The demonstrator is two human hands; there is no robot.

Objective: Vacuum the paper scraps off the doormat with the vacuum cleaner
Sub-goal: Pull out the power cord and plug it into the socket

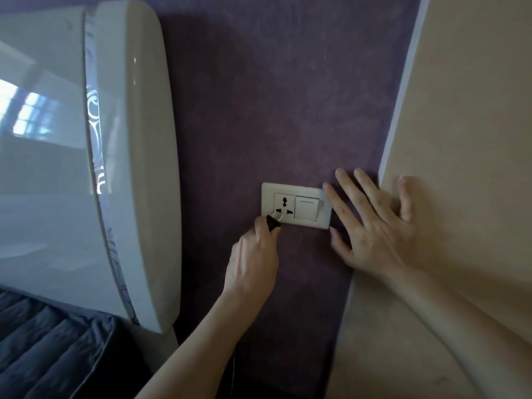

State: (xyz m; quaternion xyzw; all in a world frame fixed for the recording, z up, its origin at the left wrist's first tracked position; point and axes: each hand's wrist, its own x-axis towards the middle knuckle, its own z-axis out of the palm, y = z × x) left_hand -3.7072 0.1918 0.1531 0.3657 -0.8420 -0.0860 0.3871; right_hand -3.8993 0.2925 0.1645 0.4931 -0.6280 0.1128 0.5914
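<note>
A white wall plate (296,223) on the purple wall carries a socket (284,207) on its left and a rocker switch (307,208) on its right. My left hand (254,259) grips a black plug (273,222) just below-left of the socket, its two metal pins pointing at the socket's holes. A thin dark cord (234,367) hangs down behind my left forearm. My right hand (371,223) lies flat, fingers spread, on the wall right of the plate, one fingertip touching the plate's upper right edge. Vacuum cleaner, doormat and paper scraps are out of view.
A glossy white curved headboard (135,168) stands out from the wall on the left, close to the socket. Dark quilted bedding (49,349) fills the lower left. A beige wall panel (466,139) juts out on the right, under my right hand's little finger.
</note>
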